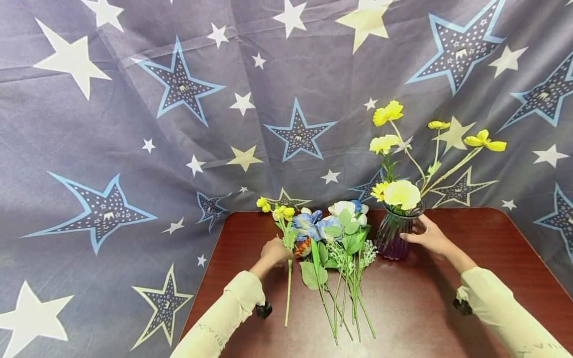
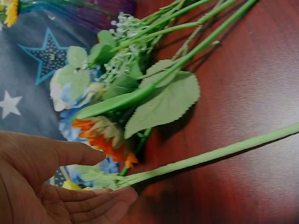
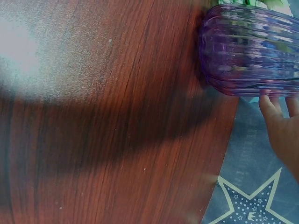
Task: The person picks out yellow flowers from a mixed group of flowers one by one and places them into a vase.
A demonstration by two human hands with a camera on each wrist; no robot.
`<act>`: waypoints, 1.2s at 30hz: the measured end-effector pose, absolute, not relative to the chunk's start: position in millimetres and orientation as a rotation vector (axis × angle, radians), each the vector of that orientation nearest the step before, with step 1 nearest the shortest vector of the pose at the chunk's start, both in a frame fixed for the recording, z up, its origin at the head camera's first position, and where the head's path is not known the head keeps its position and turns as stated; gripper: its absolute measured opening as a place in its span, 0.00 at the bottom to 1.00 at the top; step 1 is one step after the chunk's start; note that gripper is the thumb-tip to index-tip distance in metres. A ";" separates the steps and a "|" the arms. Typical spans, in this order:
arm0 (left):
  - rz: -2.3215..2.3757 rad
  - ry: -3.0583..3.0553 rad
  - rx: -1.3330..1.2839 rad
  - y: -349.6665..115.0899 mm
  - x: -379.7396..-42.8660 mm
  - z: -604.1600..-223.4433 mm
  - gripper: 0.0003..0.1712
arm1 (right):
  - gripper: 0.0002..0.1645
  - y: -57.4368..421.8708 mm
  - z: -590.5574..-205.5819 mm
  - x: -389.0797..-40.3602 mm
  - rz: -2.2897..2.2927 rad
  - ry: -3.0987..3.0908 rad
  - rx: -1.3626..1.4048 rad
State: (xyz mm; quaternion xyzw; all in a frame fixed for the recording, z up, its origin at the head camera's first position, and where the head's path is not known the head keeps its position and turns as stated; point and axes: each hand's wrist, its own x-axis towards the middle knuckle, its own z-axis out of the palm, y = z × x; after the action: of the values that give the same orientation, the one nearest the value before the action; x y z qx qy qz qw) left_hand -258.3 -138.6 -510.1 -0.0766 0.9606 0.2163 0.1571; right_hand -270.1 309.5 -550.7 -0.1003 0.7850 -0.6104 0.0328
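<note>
At the right of the table a purple ribbed glass vase (image 1: 394, 233) stands upright with several yellow flowers (image 1: 403, 194) in it. My right hand (image 1: 431, 237) holds the vase from its right side, thumb on the front; in the right wrist view, fingertips (image 3: 268, 109) meet the glass. My left hand (image 1: 274, 252) is at a yellow-flowered stem (image 1: 288, 293) left of the other flowers. In the left wrist view the left hand (image 2: 70, 182) has thumb and fingers apart, and the green stem (image 2: 210, 156) touches the extended fingers. An orange flower (image 2: 105, 140) lies just beyond the thumb.
Between the hands, a bunch of loose artificial flowers lies on the brown table (image 1: 416, 308): blue flowers (image 1: 309, 224), a white flower (image 1: 342, 209), white sprigs (image 1: 369, 253) and long stems pointing forward. A grey star-patterned cloth (image 1: 250, 64) hangs behind the table.
</note>
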 end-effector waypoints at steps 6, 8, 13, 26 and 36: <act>0.592 2.743 -0.239 -138.0 -262.3 -534.9 0.15 | 0.44 309.9 -552.5 -270.4 -1.903 2.403 -0.324; 0.583 2.741 -0.256 -136.6 -263.0 -539.4 0.15 | 0.44 310.2 -553.5 -270.5 -1.918 2.389 -0.329; 0.560 2.780 -0.284 -130.4 -257.3 -537.7 0.18 | 0.45 310.1 -555.4 -270.6 -1.919 2.388 -0.329; 0.469 2.841 -0.364 -126.7 -262.4 -556.4 0.18 | 0.47 309.0 -555.8 -272.1 -1.888 2.421 -0.302; 0.469 2.874 -0.348 -126.2 -261.4 -558.6 0.17 | 0.48 309.9 -557.0 -272.9 -1.883 2.420 -0.312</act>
State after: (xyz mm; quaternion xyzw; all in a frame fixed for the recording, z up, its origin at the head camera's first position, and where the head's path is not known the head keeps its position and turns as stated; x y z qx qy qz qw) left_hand -261.4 -126.2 -558.6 -0.1181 0.9746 0.1591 0.1041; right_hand -272.9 309.9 -557.0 -0.1011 0.7849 -0.6106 0.0296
